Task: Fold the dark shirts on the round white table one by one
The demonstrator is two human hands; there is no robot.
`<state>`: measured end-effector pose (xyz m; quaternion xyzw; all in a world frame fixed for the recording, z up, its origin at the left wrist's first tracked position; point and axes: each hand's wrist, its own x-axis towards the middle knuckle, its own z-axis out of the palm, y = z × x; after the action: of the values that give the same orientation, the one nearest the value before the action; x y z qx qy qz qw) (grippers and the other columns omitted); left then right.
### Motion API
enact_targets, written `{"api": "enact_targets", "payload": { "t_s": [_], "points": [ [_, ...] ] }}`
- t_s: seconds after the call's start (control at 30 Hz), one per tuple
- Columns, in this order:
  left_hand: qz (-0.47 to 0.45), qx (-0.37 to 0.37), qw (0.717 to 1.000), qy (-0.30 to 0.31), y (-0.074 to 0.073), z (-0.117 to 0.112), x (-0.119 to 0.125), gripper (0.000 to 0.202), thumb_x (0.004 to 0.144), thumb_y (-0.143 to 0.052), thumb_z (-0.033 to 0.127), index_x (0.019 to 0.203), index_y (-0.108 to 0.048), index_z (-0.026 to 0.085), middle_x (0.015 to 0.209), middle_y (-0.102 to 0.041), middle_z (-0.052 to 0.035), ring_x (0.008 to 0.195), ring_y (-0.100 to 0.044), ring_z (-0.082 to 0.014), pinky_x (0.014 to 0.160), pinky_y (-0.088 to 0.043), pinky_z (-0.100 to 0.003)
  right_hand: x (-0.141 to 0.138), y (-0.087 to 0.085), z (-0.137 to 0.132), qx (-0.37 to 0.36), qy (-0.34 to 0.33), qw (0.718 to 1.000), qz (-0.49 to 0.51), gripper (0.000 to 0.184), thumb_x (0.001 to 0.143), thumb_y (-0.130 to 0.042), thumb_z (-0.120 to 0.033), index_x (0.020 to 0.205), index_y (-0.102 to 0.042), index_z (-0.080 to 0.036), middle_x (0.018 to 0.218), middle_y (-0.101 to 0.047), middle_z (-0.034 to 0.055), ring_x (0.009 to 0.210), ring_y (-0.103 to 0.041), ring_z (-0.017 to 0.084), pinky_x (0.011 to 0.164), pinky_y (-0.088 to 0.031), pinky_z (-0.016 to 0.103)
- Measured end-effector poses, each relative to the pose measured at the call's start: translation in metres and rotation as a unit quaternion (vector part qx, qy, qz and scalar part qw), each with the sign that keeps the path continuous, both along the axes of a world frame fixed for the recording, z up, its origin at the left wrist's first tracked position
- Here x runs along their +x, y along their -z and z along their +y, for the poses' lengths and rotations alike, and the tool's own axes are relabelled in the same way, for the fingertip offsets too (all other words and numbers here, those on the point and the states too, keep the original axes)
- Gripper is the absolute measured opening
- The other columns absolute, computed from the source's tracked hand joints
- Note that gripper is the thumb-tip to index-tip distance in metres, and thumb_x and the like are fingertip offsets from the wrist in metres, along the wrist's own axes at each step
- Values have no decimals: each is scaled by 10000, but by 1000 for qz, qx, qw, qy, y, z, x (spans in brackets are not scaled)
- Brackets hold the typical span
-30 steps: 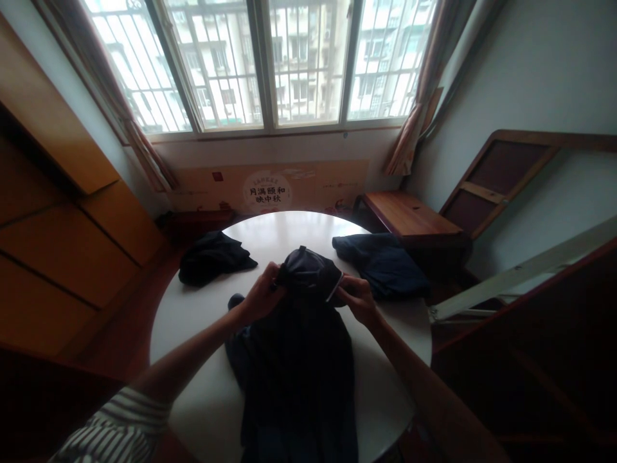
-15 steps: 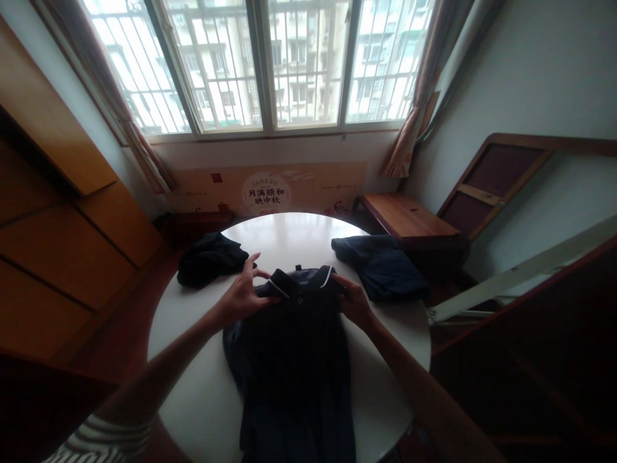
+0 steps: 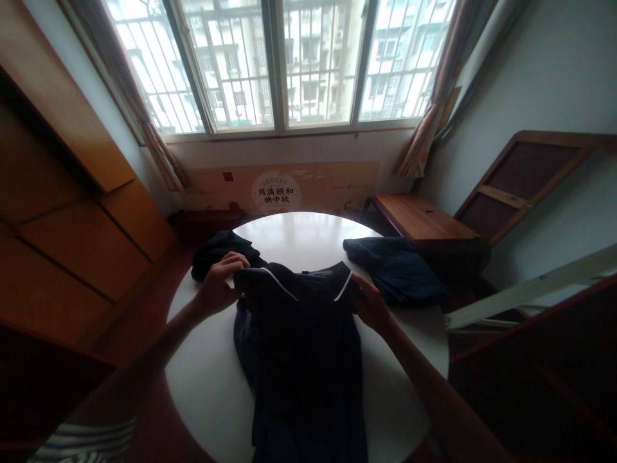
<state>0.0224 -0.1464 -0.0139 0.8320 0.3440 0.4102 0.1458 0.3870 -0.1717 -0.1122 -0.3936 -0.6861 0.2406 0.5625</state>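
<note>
A dark collared shirt (image 3: 303,347) with white piping on its collar lies lengthwise over the round white table (image 3: 207,373), its collar at the far end. At the shirt's left shoulder, as I see it, my left hand (image 3: 222,281) is closed on the cloth. My right hand (image 3: 371,302) grips the opposite shoulder, just outside the collar; its fingertips are partly hidden by the fabric. Between the hands the collar is spread and lifted a little. The shirt's lower end runs out of view at the bottom.
A bundle of black cloth (image 3: 216,247) lies beyond my left hand. Folded dark blue clothing (image 3: 395,270) rests at the table's right. Behind stands a wooden bench (image 3: 424,217) below the barred window (image 3: 318,71). Orange cabinets (image 3: 53,251) line the left side.
My left hand has moved outward from the collar to the shoulder and closed on the cloth. The collar is now wider and raised. The view has shifted slightly left.
</note>
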Motion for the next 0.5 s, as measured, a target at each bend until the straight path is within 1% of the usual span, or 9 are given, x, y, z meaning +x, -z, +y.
{"api": "enact_targets", "payload": {
  "t_s": [0.03, 0.1, 0.17, 0.2, 0.27, 0.33, 0.37, 0.43, 0.5],
  "points": [
    [-16, 43, 999, 3, -1, -3, -1, 144, 787, -649, 199, 675, -564, 165, 787, -642, -36, 797, -614, -164, 803, -510, -313, 1, 0, 0, 27, 17, 999, -12, 311, 840, -607, -267, 1139, -686, -234, 1119, -691, 102, 1049, -647, 283, 942, -506, 446],
    [14, 55, 998, 39, -6, -8, -7, 156, 782, -643, 189, 658, -551, 167, 672, -607, -3, 648, -586, -131, 690, -505, -268, 4, -1, -4, 94, 52, 993, -49, 290, 856, -573, -250, 1121, -687, -229, 1182, -665, 122, 1061, -649, 285, 907, -522, 432],
    [102, 10, 992, 75, -13, -12, -18, 56, 776, -651, 189, 741, -621, 157, 601, -583, 24, 530, -533, -105, 549, -450, -223, 7, -6, -11, 149, 70, 983, -82, 262, 878, -536, -214, 1083, -698, -234, 1206, -655, 128, 1036, -665, 279, 836, -548, 408],
    [147, -21, 985, 85, -17, -14, -23, 62, 781, -659, 202, 813, -659, 149, 614, -602, 20, 521, -536, -107, 523, -436, -218, 9, -9, -14, 178, 71, 977, -97, 262, 887, -519, -191, 1066, -703, -241, 1210, -656, 125, 1019, -675, 274, 801, -557, 396],
    [191, -74, 975, 89, -25, -12, -33, 182, 809, -682, 258, 947, -700, 140, 729, -676, -21, 615, -612, -147, 577, -480, -241, 10, -20, -16, 228, 50, 964, -125, 286, 901, -497, -152, 1063, -710, -254, 1233, -657, 111, 1012, -685, 265, 775, -564, 379],
    [142, -88, 985, 52, -33, -1, -38, 270, 836, -699, 316, 1037, -698, 136, 868, -715, -64, 747, -663, -196, 665, -522, -287, 9, -37, -6, 261, 18, 953, -154, 316, 917, -482, -140, 1107, -706, -257, 1276, -644, 97, 1048, -676, 259, 822, -560, 376],
    [96, -72, 993, 19, -37, 9, -39, 286, 844, -702, 327, 1055, -692, 134, 904, -717, -70, 785, -668, -207, 688, -528, -301, 8, -49, 5, 271, 11, 948, -166, 331, 927, -470, -143, 1140, -698, -253, 1296, -634, 93, 1079, -663, 257, 864, -551, 379],
    [19, -7, 997, -75, -46, 36, -36, 281, 859, -699, 323, 1060, -677, 129, 909, -708, -51, 785, -654, -189, 694, -523, -297, 4, -79, 38, 280, 23, 941, -189, 365, 940, -436, -146, 1203, -673, -238, 1330, -609, 86, 1159, -618, 253, 956, -515, 393],
    [-2, 59, 984, -168, -56, 67, -26, 253, 870, -688, 279, 1048, -662, 102, 909, -686, -36, 777, -618, -159, 721, -508, -290, -2, -113, 80, 252, 55, 939, -226, 399, 938, -417, -128, 1251, -646, -225, 1401, -548, 77, 1258, -543, 256, 1037, -460, 425]
  ]
}}
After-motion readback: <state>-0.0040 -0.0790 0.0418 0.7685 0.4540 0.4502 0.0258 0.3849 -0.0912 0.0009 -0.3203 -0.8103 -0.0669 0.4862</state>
